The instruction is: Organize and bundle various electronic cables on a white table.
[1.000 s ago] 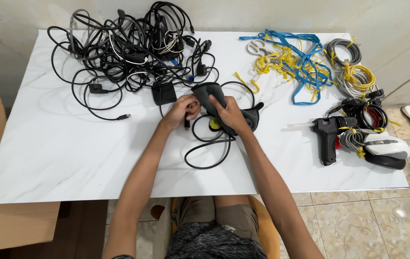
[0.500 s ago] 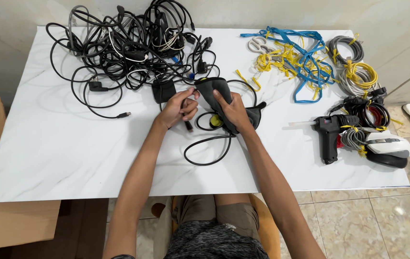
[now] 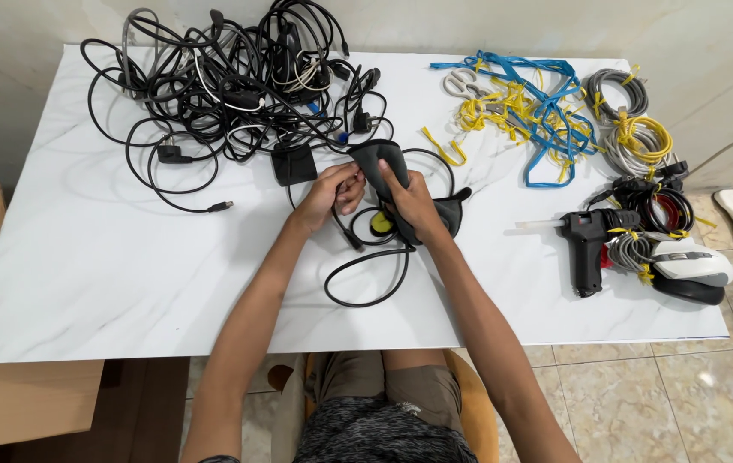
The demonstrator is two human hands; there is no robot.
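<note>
Dark grey cloth [image 3: 384, 163] at table [image 3: 109, 274] centre, pressed under right hand [image 3: 409, 204], fingers curled closed over its folds. Black cable [image 3: 366, 279] looped at 6 o'clock of cloth, pinched between thumb and bent fingers of left hand [image 3: 332, 193] at 9 o'clock. Forearms converging from bottom edge. Yellow disc [image 3: 380, 223] just beside right palm. Tangled black cords [image 3: 229, 86] at 11 o'clock. Black glue gun [image 3: 585, 236] at 3 o'clock, beside white mouse [image 3: 692, 261].
</note>
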